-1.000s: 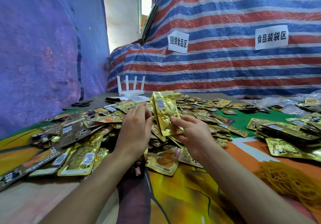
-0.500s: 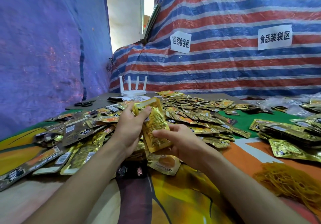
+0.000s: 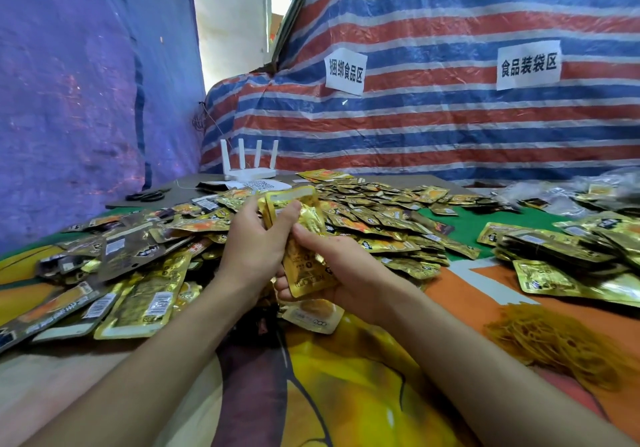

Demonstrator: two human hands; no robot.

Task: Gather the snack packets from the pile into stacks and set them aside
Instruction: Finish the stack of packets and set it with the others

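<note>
Both hands meet just in front of the pile (image 3: 381, 218), holding a small stack (image 3: 306, 266) of gold packets upright between them, lifted clear of the cloth (image 3: 346, 394). The left hand (image 3: 256, 249) grips the stack's upper part, fingers curled behind it and thumb pressed across the front. The right hand (image 3: 346, 275) cups the lower end from beneath, thumb lying on the face of the front packet (how many packets are in the stack cannot be told). The pile spreads wide across the table, gold and dark packets overlapping, reaching from the far left round behind the hands. One loose packet (image 3: 313, 315) lies flat just below the right hand. To the right, well apart from the pile, sit gathered heaps (image 3: 571, 256) of packets, with a tangle of rubber bands (image 3: 561, 346) nearer the person. A white router (image 3: 247, 167) and scissors (image 3: 145, 196) lie at the far edge, beneath a striped tarp (image 3: 450, 127) bearing two paper signs (image 3: 528, 65).
</note>
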